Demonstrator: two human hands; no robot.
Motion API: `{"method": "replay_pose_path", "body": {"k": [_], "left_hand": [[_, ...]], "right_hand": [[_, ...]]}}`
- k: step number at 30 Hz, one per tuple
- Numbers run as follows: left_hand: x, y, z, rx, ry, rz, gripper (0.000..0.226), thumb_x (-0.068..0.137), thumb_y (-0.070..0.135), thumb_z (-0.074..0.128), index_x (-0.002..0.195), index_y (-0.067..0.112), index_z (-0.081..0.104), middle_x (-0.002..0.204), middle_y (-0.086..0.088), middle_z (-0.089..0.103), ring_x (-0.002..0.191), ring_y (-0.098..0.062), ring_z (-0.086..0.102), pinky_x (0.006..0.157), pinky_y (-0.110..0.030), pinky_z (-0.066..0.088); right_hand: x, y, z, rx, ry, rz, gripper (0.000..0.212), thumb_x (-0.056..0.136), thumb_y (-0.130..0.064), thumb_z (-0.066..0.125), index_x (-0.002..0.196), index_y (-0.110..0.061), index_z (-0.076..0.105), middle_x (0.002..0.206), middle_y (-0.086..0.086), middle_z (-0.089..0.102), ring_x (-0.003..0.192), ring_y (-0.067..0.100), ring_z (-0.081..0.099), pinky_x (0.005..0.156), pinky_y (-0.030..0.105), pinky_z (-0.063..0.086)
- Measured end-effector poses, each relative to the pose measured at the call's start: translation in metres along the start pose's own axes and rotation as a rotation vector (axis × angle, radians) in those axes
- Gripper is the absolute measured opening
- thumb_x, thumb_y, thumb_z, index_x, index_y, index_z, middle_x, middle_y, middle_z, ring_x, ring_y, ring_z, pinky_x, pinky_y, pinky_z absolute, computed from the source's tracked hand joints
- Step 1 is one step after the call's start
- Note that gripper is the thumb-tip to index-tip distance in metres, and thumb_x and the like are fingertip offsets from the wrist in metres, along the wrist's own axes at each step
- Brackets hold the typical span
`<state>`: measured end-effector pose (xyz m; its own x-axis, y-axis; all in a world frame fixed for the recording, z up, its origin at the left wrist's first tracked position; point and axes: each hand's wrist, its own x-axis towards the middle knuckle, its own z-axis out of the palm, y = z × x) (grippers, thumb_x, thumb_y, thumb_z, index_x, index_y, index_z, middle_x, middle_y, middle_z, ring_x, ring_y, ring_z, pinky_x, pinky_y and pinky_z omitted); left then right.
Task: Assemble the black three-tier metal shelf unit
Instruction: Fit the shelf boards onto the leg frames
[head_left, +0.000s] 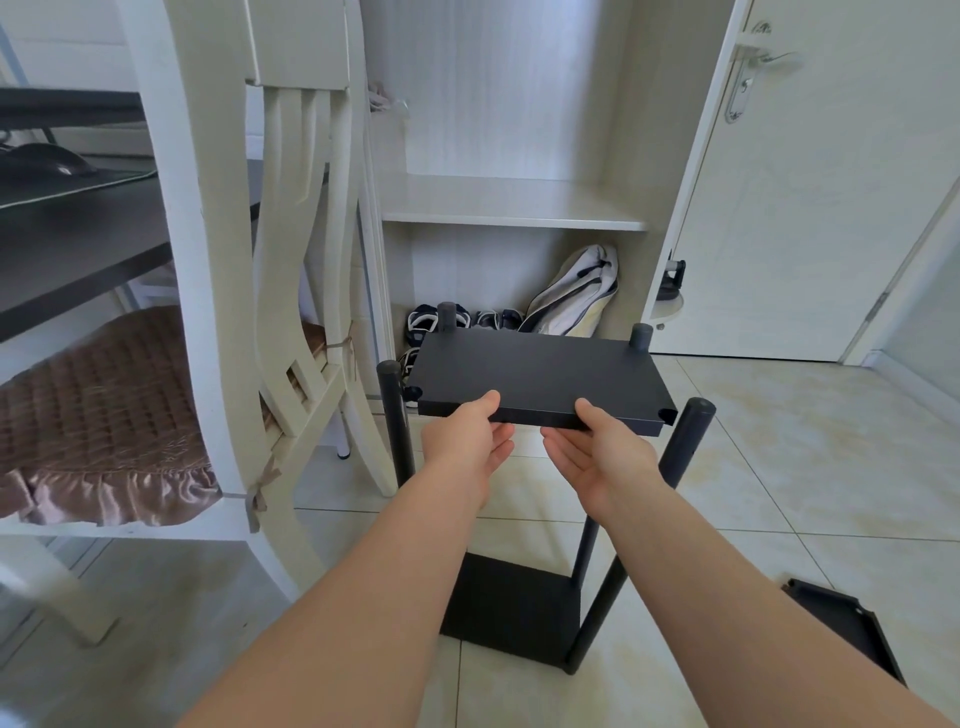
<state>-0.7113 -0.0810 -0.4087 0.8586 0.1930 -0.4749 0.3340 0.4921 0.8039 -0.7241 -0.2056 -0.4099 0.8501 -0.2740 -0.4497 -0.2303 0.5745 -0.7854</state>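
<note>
Shelf board (540, 374), pinched by your left hand (467, 441) and right hand (597, 452) at its near edge, should stay level as notches (665, 413) meet the poles (683, 447).

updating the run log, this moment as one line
step: shelf panel onto posts | left hand: grips front edge | right hand: grips front edge | spare panel: floor

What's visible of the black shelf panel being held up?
The shelf panel is a flat matte-black rectangle, metal by its look, with a folded-down rim and rounded notches at its near corners. It sits roughly level among four upright black posts; the two far posts' tops rise above its back corners. The left hand and right hand pinch its near edge, thumbs on top, fingers beneath. Seating on the posts is unclear.
</note>
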Motion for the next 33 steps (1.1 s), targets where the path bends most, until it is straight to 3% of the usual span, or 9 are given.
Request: {"method": "replay_pose_path", "body": {"k": [3, 5, 7, 9, 11, 14, 16, 24, 33], "left_hand": [[-0.001, 0.009, -0.009, 0.174, -0.067, -0.055, 0.037, 0.09, 0.036, 0.073, 0.115, 0.012, 0.061, 0.105, -0.008, 0.072, 0.092, -0.019, 0.07, 0.072, -0.031, 0.058], [-0.002, 0.016, -0.024, 0.526, -0.115, -0.108, 0.044, 0.085, 0.047, 0.075, 0.111, 0.014, 0.062, 0.106, -0.005, 0.071, 0.094, -0.019, 0.07, 0.078, -0.033, 0.058], [-0.001, 0.02, -0.044, 0.932, -0.102, -0.135, 0.038, 0.087, 0.043, 0.073, 0.107, 0.014, 0.06, 0.107, -0.004, 0.069, 0.095, -0.019, 0.069, 0.08, -0.032, 0.057], [0.005, 0.023, -0.057, 1.071, 0.029, -0.094, 0.028, 0.093, 0.031, 0.067, 0.111, 0.012, 0.057, 0.109, -0.009, 0.067, 0.094, -0.02, 0.067, 0.073, -0.03, 0.055], [0.016, 0.027, -0.066, 0.944, 0.194, 0.041, 0.031, 0.096, 0.019, 0.062, 0.125, 0.007, 0.056, 0.116, -0.013, 0.063, 0.095, -0.024, 0.062, 0.066, -0.028, 0.049], [0.03, 0.032, -0.072, 0.715, 0.22, 0.329, 0.046, 0.099, 0.011, 0.056, 0.144, 0.017, 0.045, 0.139, -0.006, 0.052, 0.124, -0.027, 0.053, 0.092, -0.033, 0.044], [0.033, 0.034, -0.072, 0.673, 0.156, 0.433, 0.041, 0.102, 0.013, 0.052, 0.142, 0.021, 0.049, 0.141, -0.001, 0.054, 0.131, -0.026, 0.05, 0.106, -0.04, 0.04], [0.03, 0.032, -0.075, 0.584, 0.134, 0.432, 0.022, 0.099, 0.014, 0.058, 0.121, 0.018, 0.057, 0.113, 0.003, 0.065, 0.109, -0.02, 0.061, 0.103, -0.044, 0.049], [0.03, 0.026, -0.076, 0.554, 0.111, 0.431, 0.013, 0.096, 0.016, 0.064, 0.102, 0.024, 0.057, 0.104, 0.005, 0.065, 0.106, -0.018, 0.062, 0.103, -0.045, 0.05]], "right_hand": [[0.003, 0.005, 0.002, 0.035, 0.025, 0.013, 0.029, 0.094, -0.014, 0.071, 0.118, -0.002, 0.061, 0.095, 0.022, 0.074, 0.072, 0.027, 0.077, 0.061, 0.032, 0.063], [0.004, 0.007, 0.002, 0.063, 0.032, 0.021, 0.031, 0.094, -0.014, 0.071, 0.12, -0.002, 0.06, 0.097, 0.022, 0.073, 0.074, 0.028, 0.077, 0.063, 0.033, 0.063], [0.006, 0.008, 0.003, 0.078, 0.03, 0.03, 0.032, 0.095, -0.014, 0.071, 0.122, -0.002, 0.059, 0.098, 0.022, 0.073, 0.073, 0.028, 0.077, 0.062, 0.034, 0.063], [0.005, 0.008, 0.003, 0.081, 0.024, 0.037, 0.032, 0.095, -0.014, 0.07, 0.122, -0.001, 0.059, 0.097, 0.022, 0.073, 0.074, 0.028, 0.077, 0.061, 0.034, 0.063], [0.005, 0.008, 0.004, 0.087, 0.021, 0.039, 0.032, 0.095, -0.013, 0.07, 0.122, -0.001, 0.058, 0.096, 0.022, 0.073, 0.076, 0.029, 0.076, 0.06, 0.034, 0.063], [0.005, 0.008, 0.005, 0.088, 0.02, 0.042, 0.032, 0.095, -0.012, 0.069, 0.123, 0.0, 0.058, 0.097, 0.022, 0.073, 0.079, 0.031, 0.076, 0.06, 0.034, 0.063], [0.006, 0.008, 0.005, 0.086, 0.02, 0.043, 0.032, 0.095, -0.012, 0.069, 0.123, 0.0, 0.058, 0.098, 0.023, 0.072, 0.08, 0.031, 0.076, 0.06, 0.034, 0.063], [0.01, 0.01, 0.005, 0.104, 0.028, 0.038, 0.036, 0.095, -0.011, 0.069, 0.126, 0.0, 0.056, 0.1, 0.023, 0.071, 0.08, 0.031, 0.075, 0.056, 0.033, 0.062], [0.006, 0.005, 0.002, 0.086, 0.014, 0.037, 0.027, 0.096, -0.009, 0.068, 0.119, 0.0, 0.058, 0.102, 0.024, 0.071, 0.085, 0.032, 0.075, 0.071, 0.037, 0.063]]}}
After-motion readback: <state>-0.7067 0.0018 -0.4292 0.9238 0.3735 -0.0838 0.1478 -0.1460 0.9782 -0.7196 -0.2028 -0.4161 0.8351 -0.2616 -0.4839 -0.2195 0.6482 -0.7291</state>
